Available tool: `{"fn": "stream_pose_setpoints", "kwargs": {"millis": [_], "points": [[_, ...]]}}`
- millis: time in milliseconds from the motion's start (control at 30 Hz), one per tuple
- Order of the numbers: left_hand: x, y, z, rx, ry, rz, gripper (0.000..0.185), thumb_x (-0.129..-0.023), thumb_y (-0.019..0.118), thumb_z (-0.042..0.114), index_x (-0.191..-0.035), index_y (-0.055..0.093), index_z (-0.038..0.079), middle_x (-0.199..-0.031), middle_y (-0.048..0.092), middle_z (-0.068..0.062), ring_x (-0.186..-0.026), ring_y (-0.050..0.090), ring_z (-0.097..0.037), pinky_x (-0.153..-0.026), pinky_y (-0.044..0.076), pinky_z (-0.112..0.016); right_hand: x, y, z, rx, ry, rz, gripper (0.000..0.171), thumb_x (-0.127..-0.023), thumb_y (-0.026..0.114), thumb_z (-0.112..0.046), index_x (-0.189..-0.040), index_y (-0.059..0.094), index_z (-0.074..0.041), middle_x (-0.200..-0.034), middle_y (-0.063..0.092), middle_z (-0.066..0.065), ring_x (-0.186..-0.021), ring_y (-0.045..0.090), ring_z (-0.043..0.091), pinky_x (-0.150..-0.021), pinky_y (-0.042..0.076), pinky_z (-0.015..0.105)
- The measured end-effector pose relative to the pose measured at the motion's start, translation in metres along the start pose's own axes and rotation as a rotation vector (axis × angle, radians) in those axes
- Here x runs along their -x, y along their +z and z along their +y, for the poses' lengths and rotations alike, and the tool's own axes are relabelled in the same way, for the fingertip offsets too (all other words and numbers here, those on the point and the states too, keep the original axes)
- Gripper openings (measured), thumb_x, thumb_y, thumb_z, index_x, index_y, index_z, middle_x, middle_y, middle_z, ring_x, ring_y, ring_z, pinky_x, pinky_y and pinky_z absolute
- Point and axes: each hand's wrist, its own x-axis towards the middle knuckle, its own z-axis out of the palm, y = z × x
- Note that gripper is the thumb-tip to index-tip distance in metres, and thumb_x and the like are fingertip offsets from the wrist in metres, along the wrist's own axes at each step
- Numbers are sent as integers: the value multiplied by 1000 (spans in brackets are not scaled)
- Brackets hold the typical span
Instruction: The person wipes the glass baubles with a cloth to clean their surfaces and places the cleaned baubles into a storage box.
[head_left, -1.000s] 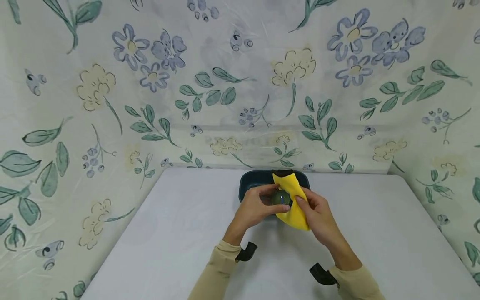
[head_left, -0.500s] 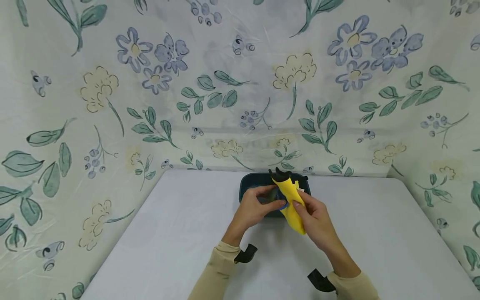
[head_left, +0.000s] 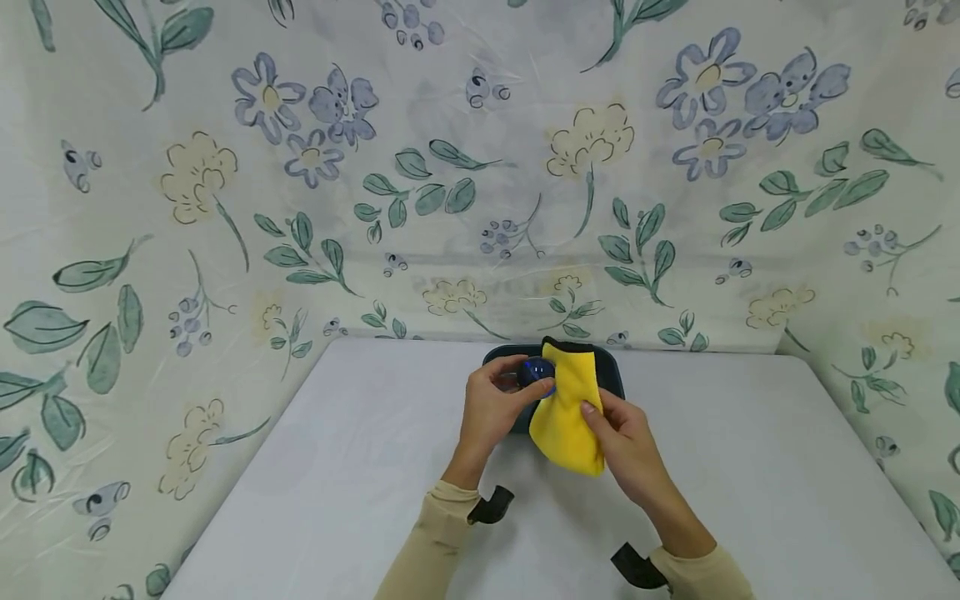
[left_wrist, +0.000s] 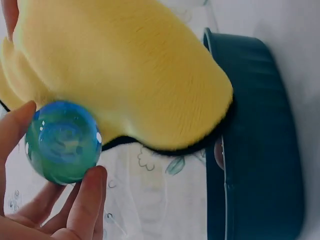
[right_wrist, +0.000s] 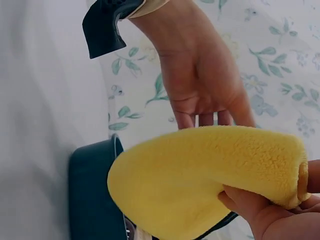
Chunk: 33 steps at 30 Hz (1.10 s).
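My left hand (head_left: pixel 501 400) pinches a small blue-green glassy ball (head_left: pixel 537 372) (left_wrist: pixel 62 141) between thumb and fingertips, just above the near rim of a dark teal tray (head_left: pixel 609 363) (left_wrist: pixel 260 140) (right_wrist: pixel 92 195). Against the ball's right side lies a folded yellow fleece cloth (head_left: pixel 566 408) (left_wrist: pixel 130 70) (right_wrist: pixel 200 180) with a black edge, gripped by my right hand (head_left: pixel 618 433) (right_wrist: pixel 260 210). The cloth covers most of the tray from the head view. In the right wrist view, the left hand (right_wrist: pixel 205 80) shows behind the cloth.
The tray stands at the far middle of a white table (head_left: pixel 300 467), close to a floral cloth backdrop (head_left: pixel 420 167) that wraps the back and both sides. Black wrist straps (head_left: pixel 491 504) sit on both beige sleeves.
My left hand has lifted the ball up and away from me to the cloth's upper left. The yellow cloth has spread wider and flatter over the tray.
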Motion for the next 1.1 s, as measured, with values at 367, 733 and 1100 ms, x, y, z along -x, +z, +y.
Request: {"fn": "stream_pose_setpoints", "kwargs": {"millis": [367, 733, 1100], "points": [[4, 9, 1, 73, 20, 45, 54, -78, 91, 28, -121, 68, 5, -120, 67, -12, -99, 66, -21, -91, 63, -35, -5, -1, 5, -189, 97, -21, 42, -111, 45, -18, -142, 50, 9, -105, 66, 6, -89, 69, 15, -82, 62, 26], [12, 16, 5, 34, 48, -57, 55, -79, 90, 27, -126, 68, 8, -122, 70, -11, -104, 69, -24, -98, 62, -42, -11, -9, 16, -190, 158, -5, 43, -112, 42, -23, -143, 49, 7, -102, 65, 3, -87, 68, 13, -80, 62, 26], [22, 24, 9, -2, 108, -215, 58, -83, 88, 23, -134, 66, 3, -122, 67, -14, -112, 73, -28, -97, 61, -35, -12, -22, 11, -154, 129, 24, 44, -112, 41, -22, -145, 48, 7, -103, 64, -1, -86, 69, 10, -79, 63, 25]]}}
